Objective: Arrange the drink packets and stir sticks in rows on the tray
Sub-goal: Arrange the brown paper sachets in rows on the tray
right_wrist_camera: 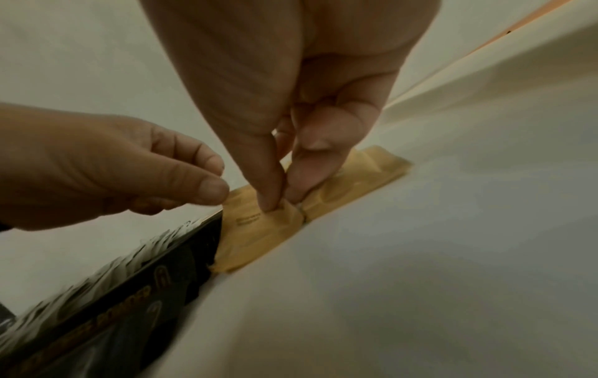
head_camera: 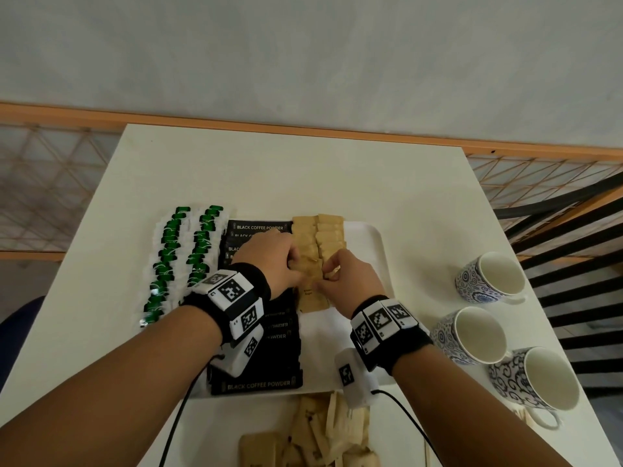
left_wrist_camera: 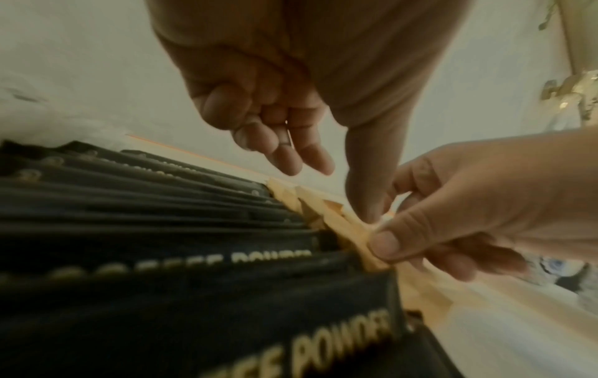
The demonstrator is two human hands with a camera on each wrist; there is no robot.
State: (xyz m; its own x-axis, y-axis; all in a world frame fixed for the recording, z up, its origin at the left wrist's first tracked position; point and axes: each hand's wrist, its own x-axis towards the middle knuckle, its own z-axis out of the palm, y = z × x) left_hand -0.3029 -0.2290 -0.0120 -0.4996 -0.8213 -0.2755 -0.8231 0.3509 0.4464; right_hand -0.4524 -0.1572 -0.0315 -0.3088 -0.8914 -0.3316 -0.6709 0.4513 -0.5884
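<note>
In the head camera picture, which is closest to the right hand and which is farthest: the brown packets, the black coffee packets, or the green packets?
1. Brown packets: under the right hand, touching its fingers.
2. Black coffee packets: the next row to the left.
3. Green packets: far left, off the tray.

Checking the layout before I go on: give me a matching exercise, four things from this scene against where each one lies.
Things:
1. black coffee powder packets
2. green-and-white packets
3. patterned cups
4. loose tan packets

Places:
A. on the table, right of the tray
B. in a heap at the table's near edge
C. in two rows at the far left
D. in a row left of the brown sugar packets

Pairs: 1-D, 2-C, 3-A, 4-B
</note>
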